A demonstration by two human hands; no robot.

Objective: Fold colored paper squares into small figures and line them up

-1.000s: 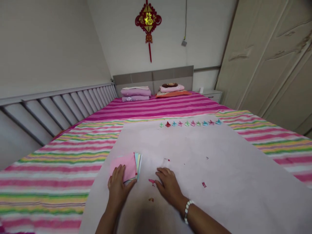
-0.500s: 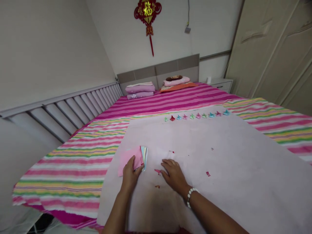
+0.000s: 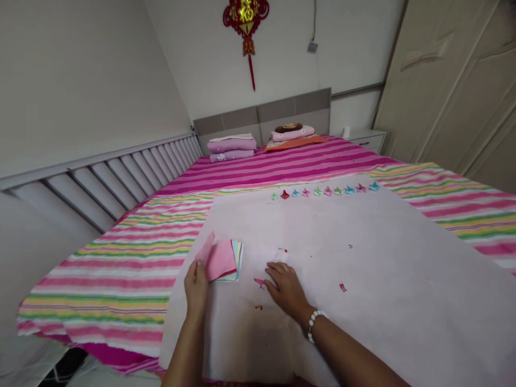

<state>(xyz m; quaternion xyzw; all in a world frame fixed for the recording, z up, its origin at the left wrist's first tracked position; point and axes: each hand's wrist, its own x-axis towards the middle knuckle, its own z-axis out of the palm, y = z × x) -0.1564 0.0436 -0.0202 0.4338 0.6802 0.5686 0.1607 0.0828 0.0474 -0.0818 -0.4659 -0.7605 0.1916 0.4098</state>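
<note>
My left hand [image 3: 197,279] pinches a sheet of pink paper [image 3: 205,249], which tilts upward at the left side of a stack of coloured square papers [image 3: 224,260]. Pink lies on top of that stack, with red, blue and yellow edges showing beneath. Palm down on the pale sheet [image 3: 306,328] rests my right hand [image 3: 285,282], its fingers loosely spread, a white bead bracelet at the wrist. By its thumb lies a small pink paper scrap [image 3: 258,281]. A red scrap [image 3: 284,250] sits just beyond the fingers.
Several small folded paper shapes [image 3: 317,191] form a row along the far edge of the pale sheet. More scraps lie around, one [image 3: 342,287] to the right. Striped bedding [image 3: 121,263] surrounds the sheet. A slatted rail [image 3: 133,172] runs along the left, with folded pillows [image 3: 231,146] at the headboard.
My left hand has moved left, lifting the pink sheet off the stack and tilting it up. My right hand stays in place.
</note>
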